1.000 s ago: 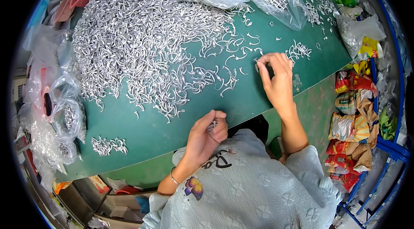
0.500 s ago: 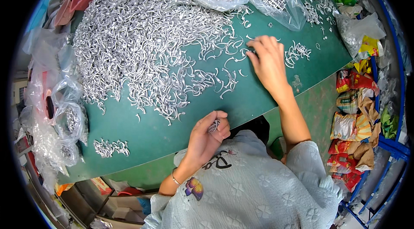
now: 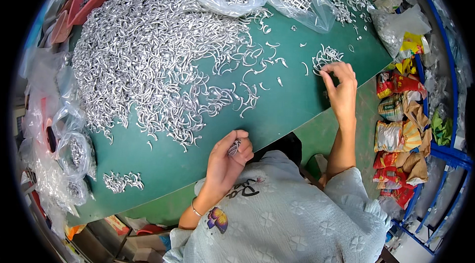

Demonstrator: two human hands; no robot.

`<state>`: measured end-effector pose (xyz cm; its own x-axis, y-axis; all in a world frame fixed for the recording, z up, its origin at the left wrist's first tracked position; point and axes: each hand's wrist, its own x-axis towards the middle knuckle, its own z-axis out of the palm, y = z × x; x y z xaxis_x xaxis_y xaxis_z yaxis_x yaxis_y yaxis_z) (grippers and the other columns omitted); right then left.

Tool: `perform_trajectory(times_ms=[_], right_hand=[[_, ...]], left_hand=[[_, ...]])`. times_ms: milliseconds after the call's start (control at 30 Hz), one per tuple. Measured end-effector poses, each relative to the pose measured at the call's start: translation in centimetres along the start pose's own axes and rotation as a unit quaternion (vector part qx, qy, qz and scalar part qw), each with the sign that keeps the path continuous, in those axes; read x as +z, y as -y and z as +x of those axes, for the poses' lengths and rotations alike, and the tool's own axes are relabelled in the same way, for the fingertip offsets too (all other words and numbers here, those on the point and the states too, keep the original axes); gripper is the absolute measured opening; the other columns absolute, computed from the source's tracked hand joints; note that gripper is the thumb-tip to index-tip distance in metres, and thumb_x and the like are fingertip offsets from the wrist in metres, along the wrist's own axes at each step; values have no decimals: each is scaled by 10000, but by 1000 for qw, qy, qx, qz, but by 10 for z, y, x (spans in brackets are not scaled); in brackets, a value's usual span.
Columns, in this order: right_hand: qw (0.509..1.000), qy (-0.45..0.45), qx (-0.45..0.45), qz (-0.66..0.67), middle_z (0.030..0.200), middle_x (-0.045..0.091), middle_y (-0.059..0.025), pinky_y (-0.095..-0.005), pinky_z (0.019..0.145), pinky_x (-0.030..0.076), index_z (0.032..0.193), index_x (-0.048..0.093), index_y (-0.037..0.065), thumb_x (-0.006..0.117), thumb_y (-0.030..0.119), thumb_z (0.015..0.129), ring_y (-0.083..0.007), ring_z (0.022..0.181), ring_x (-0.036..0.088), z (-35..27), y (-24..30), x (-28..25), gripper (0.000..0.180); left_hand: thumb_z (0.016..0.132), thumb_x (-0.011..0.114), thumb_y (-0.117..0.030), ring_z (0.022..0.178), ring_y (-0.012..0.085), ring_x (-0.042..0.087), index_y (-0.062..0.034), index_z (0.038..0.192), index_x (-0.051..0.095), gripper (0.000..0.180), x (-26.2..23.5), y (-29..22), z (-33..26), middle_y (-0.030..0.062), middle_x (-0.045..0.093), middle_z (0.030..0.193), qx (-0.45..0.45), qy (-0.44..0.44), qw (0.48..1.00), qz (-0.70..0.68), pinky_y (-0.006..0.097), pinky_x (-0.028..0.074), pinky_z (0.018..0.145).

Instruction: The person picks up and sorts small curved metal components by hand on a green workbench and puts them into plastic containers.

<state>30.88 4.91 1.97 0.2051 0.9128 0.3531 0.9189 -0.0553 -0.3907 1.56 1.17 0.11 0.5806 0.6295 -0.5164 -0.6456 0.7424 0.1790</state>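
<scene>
Toward the right end of the green table [image 3: 282, 107], a small cluster of curved metal pieces [image 3: 327, 55] is lying just beyond the fingertips of the right hand [image 3: 341, 85], the nearer one. Its pieces are pointing several ways. Thumb and forefinger are being held close together; whether anything is being pinched cannot be told. Well apart, silvery pieces [image 3: 234, 147] are being gripped in the left hand's [image 3: 227, 159] curled fingers.
</scene>
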Motion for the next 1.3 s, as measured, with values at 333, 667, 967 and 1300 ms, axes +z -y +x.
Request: perform_trajectory(times_ms=[333, 667, 967, 1300], right_hand=[[999, -41, -6, 16, 871, 612, -44, -343, 754, 370, 870, 657, 61, 734, 92, 750, -236, 840, 522, -11, -6, 2, 146], [992, 33, -63, 101, 896, 599, -69, -361, 762, 346, 809, 617, 60, 699, 59, 748, -258, 854, 525, -7, 38, 13, 101], [977, 59, -153, 137, 954, 576, -85, -390, 794, 397, 912, 634, 43, 654, 35, 785, -291, 890, 521, 37, 47, 45, 128], [967, 107, -150, 176, 953, 567, -65, -366, 803, 386, 815, 590, 44, 678, 29, 751, -266, 899, 510, 29, 50, 36, 109]], left_hand=[[992, 448, -213, 667, 144, 414, 4, 995, 584, 257, 9, 5, 4, 29, 448, 705, -8, -17, 999, 30, 280, 359, 617], [996, 438, -239, 880, 225, 574, 31, 1153, 559, 336, 45, 8, 10, 83, 585, 896, 6, -100, 992, 79, 342, 488, 824], [990, 485, -227, 723, 154, 503, 13, 1087, 584, 278, 14, 14, 25, 42, 535, 814, -63, 83, 994, -33, 267, 446, 628], [998, 464, -230, 775, 160, 498, 44, 1168, 548, 333, 43, 8, 26, 61, 558, 908, -8, -40, 998, 39, 288, 452, 694]])
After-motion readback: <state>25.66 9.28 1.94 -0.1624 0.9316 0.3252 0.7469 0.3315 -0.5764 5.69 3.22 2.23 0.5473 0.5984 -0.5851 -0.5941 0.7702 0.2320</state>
